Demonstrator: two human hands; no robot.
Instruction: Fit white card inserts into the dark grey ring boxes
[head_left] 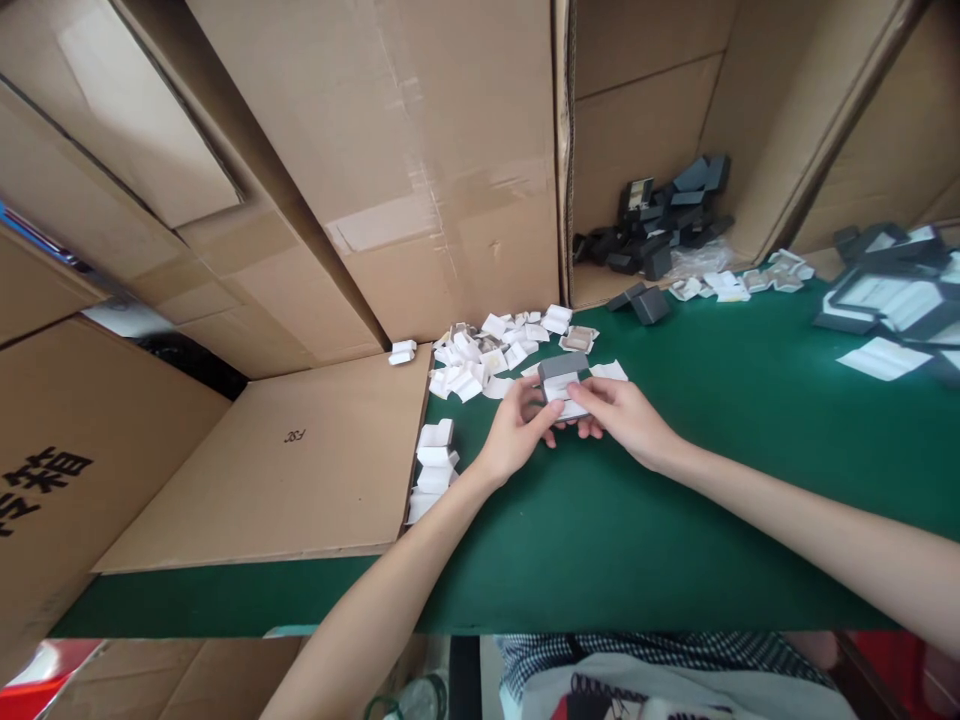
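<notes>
Both my hands meet over the green table (675, 500) around a small grey box with a white inside (562, 378). My left hand (516, 432) grips its left side with fingers curled. My right hand (626, 418) holds its right side, fingers closed on it. A heap of small white inserts (487, 355) lies just beyond the box. A short row of white inserts (433, 465) sits to the left of my left hand, along a cardboard flap's edge.
Large cardboard boxes (420, 180) wall the back and left. A flat cardboard flap (292, 470) lies on the table's left. Dark grey boxes (660, 220) are piled inside an open carton at the back right. More grey boxes (892, 285) sit at the far right.
</notes>
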